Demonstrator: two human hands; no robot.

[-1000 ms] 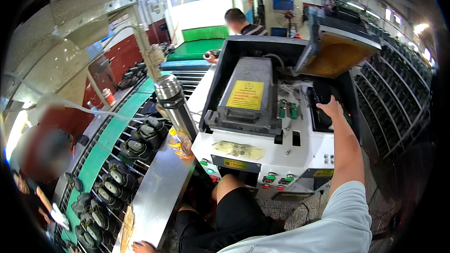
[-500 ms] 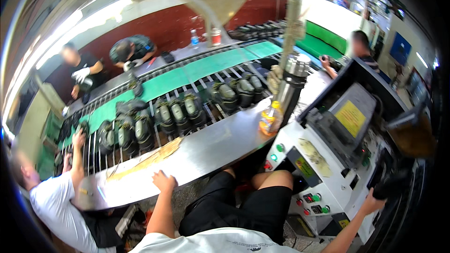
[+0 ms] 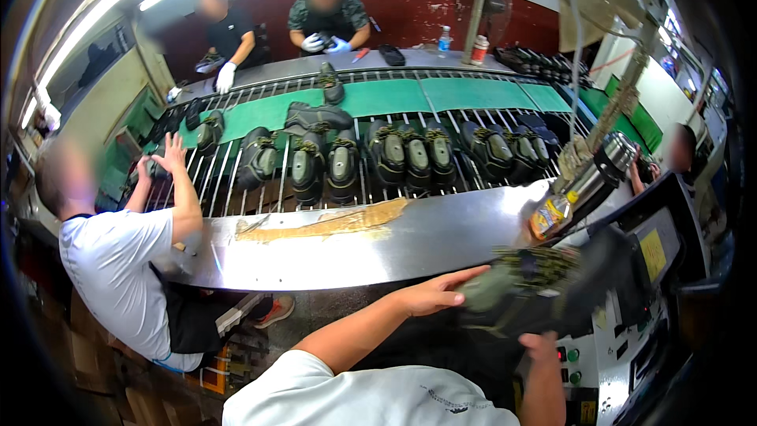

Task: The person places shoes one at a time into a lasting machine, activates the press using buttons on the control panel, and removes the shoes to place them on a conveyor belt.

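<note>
A dark olive safety shoe or work boot (image 3: 512,292) with patterned laces is held before my body, smeared by motion. My left hand (image 3: 430,293) reaches to its toe, fingers stretched out and thumb apart. At the shoe's lower side, my right hand (image 3: 542,347) grips it; its fingers are blurred and partly hidden. Similar shoes (image 3: 415,159) stand in a row on the roller conveyor (image 3: 268,181) beyond the metal table (image 3: 339,248). Another shoe (image 3: 315,118) lies sideways on the green belt (image 3: 473,95).
At right stand the control machine (image 3: 623,347), a steel flask (image 3: 611,162) and a bottle of orange liquid (image 3: 554,217). A person in a white shirt (image 3: 118,260) sits at left. Two people (image 3: 327,20) work across the conveyor. A torn cardboard strip (image 3: 323,221) lies on the table.
My view has turned left. My right hand has come away from the machine with a shoe. My left hand has left the table edge and moved right to the shoe's toe.
</note>
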